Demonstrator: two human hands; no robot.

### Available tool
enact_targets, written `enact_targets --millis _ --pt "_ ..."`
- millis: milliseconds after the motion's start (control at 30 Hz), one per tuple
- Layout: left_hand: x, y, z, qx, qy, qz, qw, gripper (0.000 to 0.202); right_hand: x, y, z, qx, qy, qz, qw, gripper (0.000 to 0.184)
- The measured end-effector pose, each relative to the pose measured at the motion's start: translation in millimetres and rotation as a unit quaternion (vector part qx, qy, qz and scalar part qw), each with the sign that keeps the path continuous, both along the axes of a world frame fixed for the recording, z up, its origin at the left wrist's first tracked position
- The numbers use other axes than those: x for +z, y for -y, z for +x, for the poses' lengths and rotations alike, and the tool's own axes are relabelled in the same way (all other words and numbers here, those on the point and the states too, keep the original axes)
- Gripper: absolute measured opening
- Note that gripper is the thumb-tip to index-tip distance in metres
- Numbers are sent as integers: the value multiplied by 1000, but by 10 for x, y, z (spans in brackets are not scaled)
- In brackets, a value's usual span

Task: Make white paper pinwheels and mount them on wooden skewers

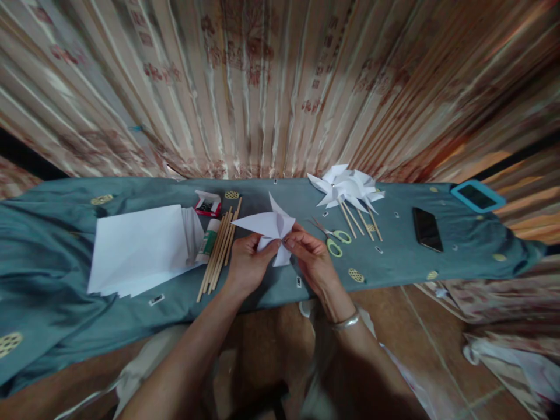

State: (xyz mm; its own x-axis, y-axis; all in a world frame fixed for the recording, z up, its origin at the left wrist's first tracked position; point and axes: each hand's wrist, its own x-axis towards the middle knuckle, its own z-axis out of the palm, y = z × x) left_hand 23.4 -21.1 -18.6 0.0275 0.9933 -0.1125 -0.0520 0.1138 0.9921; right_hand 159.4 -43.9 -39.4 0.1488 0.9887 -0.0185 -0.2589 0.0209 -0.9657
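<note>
So, a white folded paper (268, 224) with pointed flaps is held just above the desk (394, 262), over the middle of its near edge. It's pinched from both sides: the left hand (247, 265) is closed narrow on the lower left part, thumb on top, and the right hand (312, 259) is closed on the right part, fingertips pressed together at the paper's middle. The two hands nearly touch there. A metal bangle (345, 322) is worn on the right wrist, which hangs off the desk's near edge.

Left of the desk's middle, a bundle of sticks (219, 254) is laid slantwise, and a glue tube (207, 240) is tucked right against it. A small red and white box (207, 204) is sat open further back on the desk. A stack of sheets (135, 251) is spread on the desk's left part, touching the tube.

Right of the desk's middle, green-handled scissors (335, 238) are laid flat. Some finished pinwheels (347, 186) on sticks are piled near the desk's back edge. A dark phone (427, 229) is laid further toward the desk's right end, and a blue-cased screen (478, 196) is seen at that end's far corner.

The desk is covered with a teal cloth, and a striped curtain (262, 87) is hung behind it.
</note>
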Motion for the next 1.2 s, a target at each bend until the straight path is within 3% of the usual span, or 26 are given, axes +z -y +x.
enact_targets --millis 300,567,833,1067,1200 --pt "6 7 -7 -11 -8 -8 1000 12 -12 11 24 -4 39 -2 999 20" --pt "30 9 -45 -38 -87 48 994 20 -73 10 -23 -15 69 23 997 26" --pt "-89 -6 -132 -66 -134 45 988 35 -166 8 -56 -15 125 33 992 25" --pt "21 27 -236 -83 -143 25 986 40 -211 18 -144 -18 144 36 989 27" --pt "2 31 -264 -80 -152 24 985 38 -213 21 -182 -18 121 31 992 23"
